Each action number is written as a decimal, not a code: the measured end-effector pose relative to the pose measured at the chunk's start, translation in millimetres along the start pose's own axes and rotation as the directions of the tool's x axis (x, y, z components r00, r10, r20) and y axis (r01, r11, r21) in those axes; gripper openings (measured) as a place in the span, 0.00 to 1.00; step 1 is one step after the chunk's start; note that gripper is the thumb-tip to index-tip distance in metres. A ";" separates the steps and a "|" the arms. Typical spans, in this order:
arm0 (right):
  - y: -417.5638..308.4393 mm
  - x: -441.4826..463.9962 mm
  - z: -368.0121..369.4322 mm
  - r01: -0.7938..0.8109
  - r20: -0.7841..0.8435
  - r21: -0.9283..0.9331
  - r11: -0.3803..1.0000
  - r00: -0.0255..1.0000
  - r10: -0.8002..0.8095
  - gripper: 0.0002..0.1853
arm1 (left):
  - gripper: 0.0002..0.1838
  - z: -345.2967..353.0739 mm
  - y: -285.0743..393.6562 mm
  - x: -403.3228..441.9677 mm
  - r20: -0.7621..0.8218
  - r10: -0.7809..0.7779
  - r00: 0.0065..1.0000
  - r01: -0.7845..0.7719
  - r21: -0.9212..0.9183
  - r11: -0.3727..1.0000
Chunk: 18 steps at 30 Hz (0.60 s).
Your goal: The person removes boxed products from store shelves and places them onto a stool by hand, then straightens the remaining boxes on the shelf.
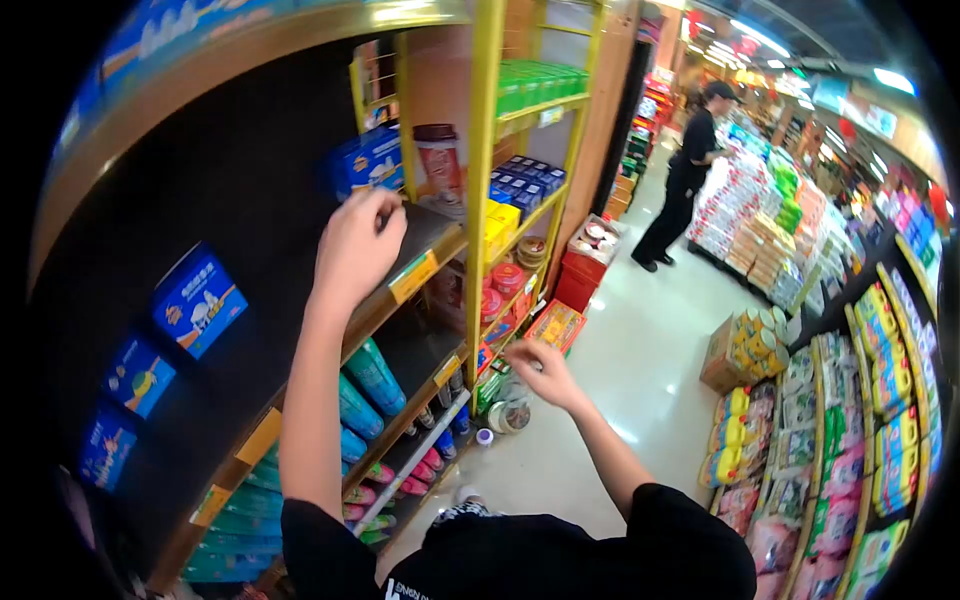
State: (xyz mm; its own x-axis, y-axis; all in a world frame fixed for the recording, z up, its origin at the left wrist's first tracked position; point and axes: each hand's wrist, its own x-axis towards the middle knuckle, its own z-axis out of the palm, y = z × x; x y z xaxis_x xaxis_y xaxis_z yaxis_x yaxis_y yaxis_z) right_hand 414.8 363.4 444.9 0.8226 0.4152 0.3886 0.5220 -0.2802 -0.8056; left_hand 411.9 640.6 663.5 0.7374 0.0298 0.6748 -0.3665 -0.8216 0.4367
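Note:
My left hand (362,240) is over the dark upper shelf (270,230), its fingers curled, just in front of a blue box (366,162) at the back right of that shelf. Whether its fingers touch the box cannot be made out. Further left on the same shelf stand more blue boxes, one (200,300) tilted in view and two smaller ones (140,377) beyond it. My right hand (540,368) hangs over the aisle beside the lower shelves, fingers bent and loosely apart, with nothing visible in it.
Yellow metal racks (484,200) with green and blue packs adjoin the shelf. Blue-green bottles (372,375) fill the shelf below. A person in black (690,170) stands in the aisle near stacked goods. A carton (735,355) and packed shelves (850,420) line the right.

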 end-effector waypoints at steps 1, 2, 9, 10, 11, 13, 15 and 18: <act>-22.9 22.7 0.5 0.001 0.002 0.093 0.996 1.000 -0.001 0.11 | 0.11 -0.2 -12.4 13.1 -0.035 -0.027 0.999 0.030 0.070 0.997; -29.4 46.8 3.4 0.100 -0.025 0.044 0.994 0.995 -0.099 0.10 | 0.13 7.8 -30.6 24.9 -0.115 -0.004 0.993 0.018 0.116 0.993; -113.3 185.2 28.9 0.314 0.011 0.246 0.917 0.945 -0.327 0.09 | 0.33 61.5 -99.9 49.4 -0.096 -0.184 0.978 0.201 0.220 0.954; -118.9 205.7 33.9 0.370 -0.007 0.199 0.907 0.926 -0.376 0.10 | 0.33 57.5 -104.6 49.4 -0.092 -0.208 0.974 0.224 0.225 0.948; -121.8 227.9 38.4 0.423 -0.025 0.157 0.892 0.905 -0.425 0.10 | 0.34 54.6 -106.9 48.9 -0.086 -0.233 0.969 0.247 0.232 0.941; -110.9 285.5 46.8 0.326 -0.027 0.038 0.945 0.945 -0.325 0.12 | 0.36 43.2 -97.8 49.2 -0.031 -0.303 0.953 0.304 0.124 0.945; -131.7 333.4 58.9 0.567 -0.050 -0.317 0.761 0.791 -0.610 0.14 | 0.36 49.9 -101.9 52.0 -0.047 -0.356 0.933 0.359 0.120 0.926; -118.7 417.4 75.8 0.559 0.057 -0.465 0.686 0.793 -0.607 0.17 | 0.38 52.4 -103.2 53.3 0.037 -0.474 0.880 0.469 0.100 0.878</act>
State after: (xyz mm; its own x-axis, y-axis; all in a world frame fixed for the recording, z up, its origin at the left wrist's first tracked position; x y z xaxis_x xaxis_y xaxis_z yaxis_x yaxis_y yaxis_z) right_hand 679.1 635.6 668.8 0.3222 0.5489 0.7713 0.9232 -0.3624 -0.1278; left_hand 518.7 697.1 623.1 0.8434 0.3945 0.3647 0.0808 -0.7642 0.6399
